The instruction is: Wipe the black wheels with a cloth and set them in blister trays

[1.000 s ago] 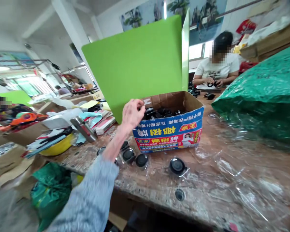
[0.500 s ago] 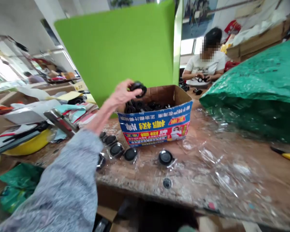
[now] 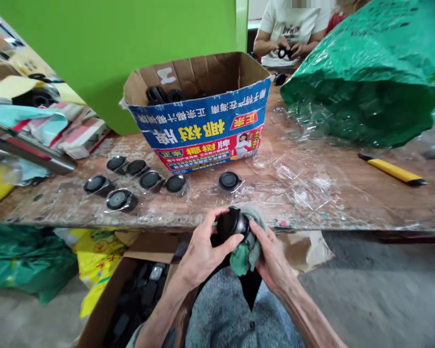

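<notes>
A: Status?

B: Black round piece [image 3: 232, 225] is in both hands, above the lap, just off the front edge of the desk [image 3: 333, 212]. Matte body, shiny metal band on one side.

A: Hands?

B: Left hand [image 3: 203, 256] is spread, fingers curved round the piece, thumb across its face. Right hand [image 3: 271, 258] is pressed in against a green cloth [image 3: 244, 251], the cloth bunched between palm and piece. Soft, fuzzy wad.

A: Done vs. left?

B: Judging by the layout, seven look handled: seven wrapped pieces [image 3: 150, 180] in clear film lie on the desk. Six form a loose cluster left of centre, one sits apart just right of the carton. Unhandled stock looks to be the black pieces [image 3: 163, 95] piled in the cardboard box [image 3: 199, 121] at top centre. The box wall hides the count, so the remainder is unknown.

A: Anything below the desk?

B: Open carton [image 3: 110, 295] on the floor, lower left of centre, holding dark blocky items [image 3: 139, 290]. Too dim to identify.

A: Rest of the scene?

B: Crinkled green plastic sack [image 3: 362, 77] at upper right, yellow knife [image 3: 393, 169] on the right of the desk, loose film scraps [image 3: 304, 188] beside it. Co-worker [image 3: 293, 29] at top right, their hands [image 3: 282, 52] on a black ring.
</notes>
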### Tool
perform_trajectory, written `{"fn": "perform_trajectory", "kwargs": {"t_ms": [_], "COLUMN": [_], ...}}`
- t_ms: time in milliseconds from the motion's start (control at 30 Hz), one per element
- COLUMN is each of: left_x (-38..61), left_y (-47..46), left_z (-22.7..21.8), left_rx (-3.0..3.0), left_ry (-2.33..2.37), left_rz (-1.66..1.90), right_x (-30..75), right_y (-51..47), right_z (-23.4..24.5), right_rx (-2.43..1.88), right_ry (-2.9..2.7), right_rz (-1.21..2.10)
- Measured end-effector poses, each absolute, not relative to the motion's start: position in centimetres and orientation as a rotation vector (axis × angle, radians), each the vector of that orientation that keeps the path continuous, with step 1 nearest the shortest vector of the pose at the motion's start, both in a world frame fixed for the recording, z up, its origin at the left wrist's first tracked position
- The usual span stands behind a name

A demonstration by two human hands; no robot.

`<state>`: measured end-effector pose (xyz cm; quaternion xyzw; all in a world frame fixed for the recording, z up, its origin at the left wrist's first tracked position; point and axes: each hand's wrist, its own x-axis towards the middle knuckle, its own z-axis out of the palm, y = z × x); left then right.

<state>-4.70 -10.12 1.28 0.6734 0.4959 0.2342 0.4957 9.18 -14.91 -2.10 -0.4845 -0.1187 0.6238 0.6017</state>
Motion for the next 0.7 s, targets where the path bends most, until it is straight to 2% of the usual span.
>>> {"fn": "perform_trajectory", "kwargs": {"t_ms": [133,267,367,467,600,700], "left_x": [-5.2,-5.3,-5.6,-6.1,-5.4,-3.6], "left_y": [-9.5,-9.8,-10.2,-10.4,-11.0,-11.7], "left_z": [1.6,0.3,0.0,0.5,0.5,-0.8], "left_rx": [1.273,1.218,1.415,1.397,0.964,0.781], "left_ry": [1.075,1.094,1.09,0.992,0.841,0.843], "left_rz": [0.47,0.595,0.602,0.527,0.592,0.756], "right_x": [10.5,11.7,11.8,12.1,12.0,10.6], "right_y": [-16.3,-17.1,-17.0,-16.1,-15.0,-14.9], "right_z": [-2.3,-1.7,-1.1,-1.0,-2.1,-3.0], "right_rx": [-1.256,-1.467,-1.403,-1.381,-1.308,-1.209], "right_ry": [-0.435,-1.043,-1.389,-1.331,-0.781,-0.417], "right_rz": [1.463,1.002,0.757,0.978,1.509,1.523]}}
